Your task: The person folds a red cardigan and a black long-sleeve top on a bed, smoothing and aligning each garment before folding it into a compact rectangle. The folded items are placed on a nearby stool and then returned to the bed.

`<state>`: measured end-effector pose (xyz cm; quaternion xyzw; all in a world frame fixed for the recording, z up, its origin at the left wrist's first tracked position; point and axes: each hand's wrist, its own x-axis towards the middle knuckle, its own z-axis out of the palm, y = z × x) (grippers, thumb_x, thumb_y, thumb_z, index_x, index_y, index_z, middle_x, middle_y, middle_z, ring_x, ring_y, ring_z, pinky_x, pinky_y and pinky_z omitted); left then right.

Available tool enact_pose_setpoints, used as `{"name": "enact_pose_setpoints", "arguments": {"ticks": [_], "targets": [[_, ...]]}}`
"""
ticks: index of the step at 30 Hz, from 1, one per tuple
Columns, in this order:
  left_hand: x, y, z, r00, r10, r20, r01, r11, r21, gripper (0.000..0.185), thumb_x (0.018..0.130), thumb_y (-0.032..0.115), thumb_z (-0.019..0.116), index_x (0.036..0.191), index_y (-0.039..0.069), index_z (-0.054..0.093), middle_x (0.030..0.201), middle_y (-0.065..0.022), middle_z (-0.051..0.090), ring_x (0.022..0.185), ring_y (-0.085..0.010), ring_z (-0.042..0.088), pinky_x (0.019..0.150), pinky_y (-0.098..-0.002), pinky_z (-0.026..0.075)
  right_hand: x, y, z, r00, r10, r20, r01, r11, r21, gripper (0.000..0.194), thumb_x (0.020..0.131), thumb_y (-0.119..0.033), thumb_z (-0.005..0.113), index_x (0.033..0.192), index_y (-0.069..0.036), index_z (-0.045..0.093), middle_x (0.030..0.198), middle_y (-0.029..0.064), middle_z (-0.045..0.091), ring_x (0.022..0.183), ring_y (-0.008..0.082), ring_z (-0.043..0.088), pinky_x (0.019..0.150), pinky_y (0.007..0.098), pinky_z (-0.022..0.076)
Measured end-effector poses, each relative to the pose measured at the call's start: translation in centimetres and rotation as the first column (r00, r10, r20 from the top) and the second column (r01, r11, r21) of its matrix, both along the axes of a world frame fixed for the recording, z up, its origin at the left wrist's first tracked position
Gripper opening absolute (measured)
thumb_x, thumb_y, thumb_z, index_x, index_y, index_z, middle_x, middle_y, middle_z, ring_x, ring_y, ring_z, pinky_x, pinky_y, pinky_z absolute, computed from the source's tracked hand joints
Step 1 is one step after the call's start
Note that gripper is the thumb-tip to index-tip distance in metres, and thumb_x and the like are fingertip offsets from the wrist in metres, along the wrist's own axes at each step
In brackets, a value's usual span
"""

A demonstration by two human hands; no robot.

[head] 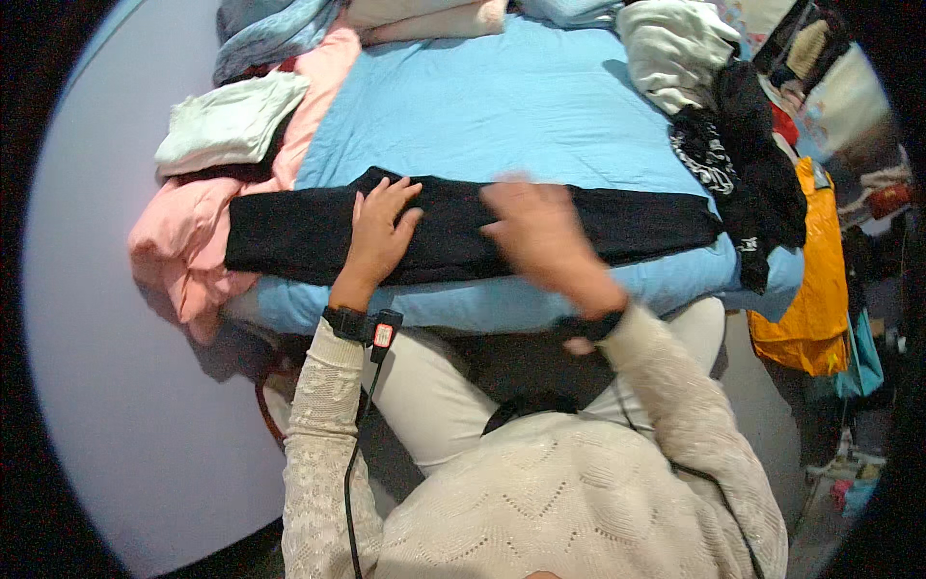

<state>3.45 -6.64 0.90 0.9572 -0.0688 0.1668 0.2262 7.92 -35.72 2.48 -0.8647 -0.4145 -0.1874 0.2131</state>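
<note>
A black fabric garment, long and folded into a strip, lies crosswise on a light blue sheet before me. My left hand rests on it left of the middle, fingers apart, holding nothing. Over the garment's right half is my right hand, blurred by motion; whether its fingers touch the cloth is unclear. Both wrists wear dark bands with cables.
A folded white cloth and pink fabric lie at the left. Folded textiles line the far edge. At the right are a crumpled white garment, black clothing and a hanging orange-yellow bag. My knees are beneath the near edge.
</note>
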Motion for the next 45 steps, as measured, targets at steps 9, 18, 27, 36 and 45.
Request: {"name": "enact_pose_setpoints", "arguments": {"ticks": [9,18,27,36,45], "targets": [[-2.2,2.7,-3.4,0.977,0.209,-0.032,-0.187,0.925,0.331,0.063,0.098,0.048,0.056,0.155,0.024,0.042,0.164,-0.0129,0.032,0.152,-0.0365,0.025,0.121,-0.0609,0.013,1.8,-4.5,-4.8,0.980,-0.201,-0.014,0.197,0.972,-0.127,0.062,0.097,-0.049,0.057,0.149,-0.016,0.049,0.156,0.0134,0.043,0.147,0.0316,0.035,0.120,0.0573,0.0200],[-2.5,3.0,-3.8,0.978,0.208,-0.003,-0.194,0.919,0.344,0.062,0.103,0.046,0.048,0.157,0.019,0.037,0.164,-0.0120,0.031,0.152,-0.0350,0.025,0.122,-0.0585,0.015,6.9,-27.6,-4.4,0.728,-0.676,-0.115,0.643,0.731,-0.228,0.062,0.099,-0.038,0.057,0.151,-0.007,0.043,0.154,0.0225,0.042,0.144,0.0356,0.039,0.119,0.0459,0.0292],[-8.7,0.5,-4.4,0.964,0.251,-0.087,-0.209,0.920,0.333,0.070,0.102,0.036,0.051,0.158,0.002,0.027,0.165,-0.0189,0.025,0.154,-0.0342,0.022,0.124,-0.0527,0.012,-4.7,-24.0,-2.2,0.537,0.216,-0.816,0.817,0.107,0.566,0.062,0.102,-0.024,0.063,0.147,0.009,0.036,0.146,0.0262,0.049,0.138,0.0345,0.050,0.108,0.0401,0.0486],[-9.5,-1.0,-2.4,0.994,0.082,-0.079,-0.076,0.994,0.075,0.081,0.095,0.047,0.063,0.157,0.006,0.033,0.162,-0.0184,0.033,0.152,-0.0330,0.028,0.122,-0.0542,0.015,5.1,-23.2,-5.8,0.370,0.818,-0.441,0.823,-0.067,0.565,0.039,0.103,-0.028,0.061,0.130,-0.001,0.060,0.133,0.0152,0.064,0.121,0.0308,0.062,0.111,0.0462,0.0452],[-1.3,-6.6,-1.7,0.972,0.167,-0.164,-0.156,0.985,0.077,0.070,0.099,0.053,0.050,0.156,0.014,0.038,0.163,-0.0198,0.029,0.153,-0.0391,0.023,0.119,-0.0656,0.011,5.7,-30.5,5.4,0.620,0.693,-0.368,0.704,-0.284,0.651,0.048,0.106,-0.027,0.052,0.146,0.000,0.048,0.150,0.0168,0.050,0.137,0.0356,0.048,0.121,0.0535,0.0310]]}}
